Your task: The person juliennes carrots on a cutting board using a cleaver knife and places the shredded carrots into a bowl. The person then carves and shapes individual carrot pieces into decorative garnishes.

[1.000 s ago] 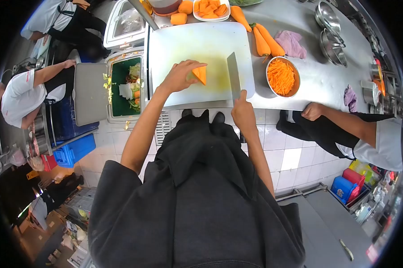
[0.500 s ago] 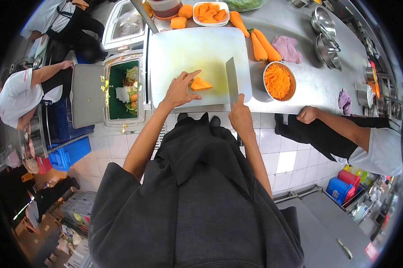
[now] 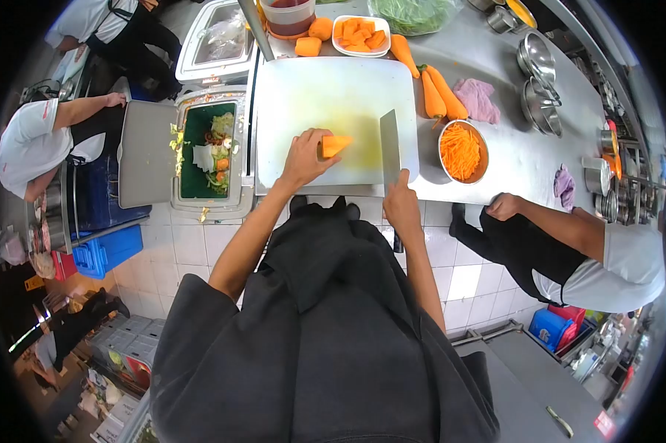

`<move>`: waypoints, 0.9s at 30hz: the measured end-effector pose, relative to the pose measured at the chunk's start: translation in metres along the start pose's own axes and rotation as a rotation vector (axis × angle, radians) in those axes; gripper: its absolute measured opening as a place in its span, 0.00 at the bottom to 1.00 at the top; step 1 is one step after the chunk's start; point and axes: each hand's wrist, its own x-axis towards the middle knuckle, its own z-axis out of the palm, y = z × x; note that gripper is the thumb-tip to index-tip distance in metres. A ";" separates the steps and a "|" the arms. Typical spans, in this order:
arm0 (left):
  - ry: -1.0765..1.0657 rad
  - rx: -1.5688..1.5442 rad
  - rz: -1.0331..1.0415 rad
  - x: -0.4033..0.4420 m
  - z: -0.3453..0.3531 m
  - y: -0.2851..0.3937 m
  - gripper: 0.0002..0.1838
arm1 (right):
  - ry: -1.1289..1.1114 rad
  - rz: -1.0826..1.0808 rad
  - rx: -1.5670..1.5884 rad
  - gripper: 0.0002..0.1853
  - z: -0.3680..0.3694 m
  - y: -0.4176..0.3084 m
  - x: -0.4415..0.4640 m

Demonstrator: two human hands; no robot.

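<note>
On the white cutting board [image 3: 288,96], my left hand [image 3: 308,156] has its fingers closed round a wedge-shaped carrot chunk [image 3: 336,145]. My right hand [image 3: 402,201] grips the handle of a cleaver [image 3: 390,148], whose broad blade stands over the board's right part, apart from the chunk. Beyond the board sits a white tub [image 3: 361,50] of cut orange chunks. To the right, a steel bowl [image 3: 484,168] holds shredded carrot [image 3: 460,151], with whole carrots [image 3: 434,96] lying behind it.
Left of the board stands an open waste bin [image 3: 207,188] with food scraps. A pink cloth [image 3: 476,100] and steel bowls [image 3: 541,96] lie on the right of the steel table. Co-workers stand on both sides; one's hand [image 3: 503,207] is by the table edge at right.
My left hand has closed from spread fingers onto the carrot chunk, which has turned slightly. The cleaver stays in my right hand at the right of the board. The whole view has shifted a little.
</note>
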 end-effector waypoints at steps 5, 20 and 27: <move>0.153 -0.003 -0.209 -0.010 -0.006 0.027 0.37 | 0.081 -0.132 -0.049 0.11 0.005 0.005 -0.001; -0.698 0.193 0.223 0.069 -0.047 0.018 0.23 | 0.016 0.084 0.149 0.16 -0.014 -0.001 -0.002; -0.819 0.211 -0.103 0.071 0.001 0.048 0.26 | -0.001 0.157 0.751 0.19 -0.026 0.049 -0.038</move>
